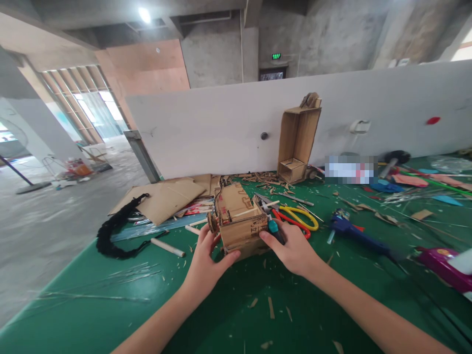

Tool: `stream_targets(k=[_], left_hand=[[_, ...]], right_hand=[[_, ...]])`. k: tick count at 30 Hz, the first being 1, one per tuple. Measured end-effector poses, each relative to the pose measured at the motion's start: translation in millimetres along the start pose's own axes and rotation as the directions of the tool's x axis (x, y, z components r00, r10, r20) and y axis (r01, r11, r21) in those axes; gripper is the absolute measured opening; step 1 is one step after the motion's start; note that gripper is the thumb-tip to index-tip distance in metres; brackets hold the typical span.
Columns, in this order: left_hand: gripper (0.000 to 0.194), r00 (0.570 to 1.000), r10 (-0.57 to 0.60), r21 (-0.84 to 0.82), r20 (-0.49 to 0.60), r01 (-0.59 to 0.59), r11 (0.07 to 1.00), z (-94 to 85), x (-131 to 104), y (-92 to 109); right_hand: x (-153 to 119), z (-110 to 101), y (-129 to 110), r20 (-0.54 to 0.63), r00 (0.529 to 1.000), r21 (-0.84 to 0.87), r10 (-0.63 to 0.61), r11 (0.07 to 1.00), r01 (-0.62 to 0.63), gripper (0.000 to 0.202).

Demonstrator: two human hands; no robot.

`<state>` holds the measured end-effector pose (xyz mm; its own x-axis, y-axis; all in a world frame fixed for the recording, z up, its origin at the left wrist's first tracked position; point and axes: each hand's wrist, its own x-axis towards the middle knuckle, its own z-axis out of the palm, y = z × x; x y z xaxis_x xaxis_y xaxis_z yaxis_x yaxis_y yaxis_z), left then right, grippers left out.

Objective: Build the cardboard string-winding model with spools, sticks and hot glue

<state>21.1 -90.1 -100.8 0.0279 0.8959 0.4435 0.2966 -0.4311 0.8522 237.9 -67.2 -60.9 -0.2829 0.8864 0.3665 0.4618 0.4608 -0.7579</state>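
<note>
Box (pixel 241 237) sits mid-frame on the desk (pixel 221 322), long axis pointing away, between left hand (pixel 206 263) and right hand (pixel 297 246), both equally near, clamped on its sides; tool (pixel 273 226) by the right fingers.

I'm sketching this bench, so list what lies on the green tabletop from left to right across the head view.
Black fuzzy strand → pale stick → cardboard box in the hands → yellow handle loop → blue glue gun → magenta object
</note>
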Motion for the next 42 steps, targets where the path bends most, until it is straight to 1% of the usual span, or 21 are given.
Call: stream_targets(k=[7, 11, 13, 15, 18, 20, 21, 23, 25, 27, 30, 32, 34, 39, 42], left_hand=[[0.050, 1.000, -0.009, 0.013, -0.007, 0.009, 1.000, 0.6, -0.1, 4.0], [0.049, 1.000, -0.001, 0.017, -0.010, 0.002, 1.000, 1.4, 0.6, 4.5], [0.051, 1.000, -0.004, 0.018, -0.008, 0.004, 1.000, 2.1, 1.1, 4.6], [0.053, 1.000, -0.004, 0.023, -0.019, 0.005, 1.000, 2.9, 1.1, 4.7], [0.054, 0.999, 0.000, 0.043, -0.041, 0.002, 0.999, 4.6, -0.2, 5.4], [0.052, 0.999, 0.008, 0.060, -0.039, -0.006, 0.998, 5.8, -1.3, 6.4], [0.052, 0.999, 0.014, 0.073, -0.036, -0.011, 0.997, 6.4, -1.7, 6.9], [0.050, 0.999, 0.021, 0.098, -0.037, -0.018, 0.995, 7.0, -1.9, 7.7], [0.048, 0.999, 0.020, 0.127, -0.046, -0.014, 0.992, 7.1, -1.5, 8.1], [0.047, 0.999, 0.017, 0.147, -0.049, -0.010, 0.989, 7.2, -0.7, 8.9], [0.048, 0.999, 0.024, 0.165, -0.040, -0.017, 0.986, 8.7, -0.4, 12.1], [0.048, 0.999, 0.027, 0.182, -0.041, -0.019, 0.983, 10.5, -0.9, 14.8], [0.050, 0.998, 0.026, 0.198, -0.054, -0.015, 0.980, 12.5, -1.6, 16.9], [0.053, 0.998, 0.008, 0.212, -0.059, 0.005, 0.977, 15.0, -1.3, 18.6], [0.052, 0.998, 0.000, 0.218, -0.057, 0.013, 0.976, 14.9, -0.1, 19.1]], right_hand=[[2.8, 1.7, 6.5, -0.045, 0.998, -0.082, -0.050, 0.996, 0.046, 0.034], [2.9, 5.4, 13.9, -0.062, 0.997, -0.062, -0.038, 0.997, 0.035, 0.035], [0.8, 6.8, 14.6, -0.059, 0.998, 0.026, -0.002, 1.000, 0.004, 0.034], [-3.1, 6.3, 10.6, -0.030, 0.998, 0.177, 0.051, 0.983, -0.045, 0.035], [-10.3, 3.0, -2.1, 0.056, 0.989, 0.393, 0.139, 0.907, -0.150, 0.041], [-13.8, 2.1, -9.4, 0.067, 0.980, 0.476, 0.185, 0.857, -0.195, 0.044], [-14.7, 2.8, -11.1, 0.046, 0.980, 0.494, 0.195, 0.848, -0.192, 0.044], [-14.7, 6.5, -9.6, -0.029, 0.981, 0.470, 0.191, 0.869, -0.155, 0.044], [-12.7, 11.4, -3.1, -0.117, 0.975, 0.366, 0.187, 0.921, -0.133, 0.048], [-9.9, 15.0, 5.3, -0.195, 0.959, 0.242, 0.205, 0.958, -0.156, 0.053], [-6.1, 15.6, 15.6, -0.278, 0.942, 0.114, 0.187, 0.980, -0.161, 0.052], [-4.0, 14.1, 19.8, -0.310, 0.938, 0.077, 0.155, 0.987, -0.138, 0.051], [-1.9, 12.7, 22.3, -0.336, 0.930, 0.071, 0.150, 0.988, -0.133, 0.051], [2.3, 10.3, 22.5, -0.306, 0.931, 0.071, 0.199, 0.980, -0.186, 0.053], [2.7, 9.3, 21.1, -0.321, 0.923, 0.081, 0.210, 0.978, -0.194, 0.052]])
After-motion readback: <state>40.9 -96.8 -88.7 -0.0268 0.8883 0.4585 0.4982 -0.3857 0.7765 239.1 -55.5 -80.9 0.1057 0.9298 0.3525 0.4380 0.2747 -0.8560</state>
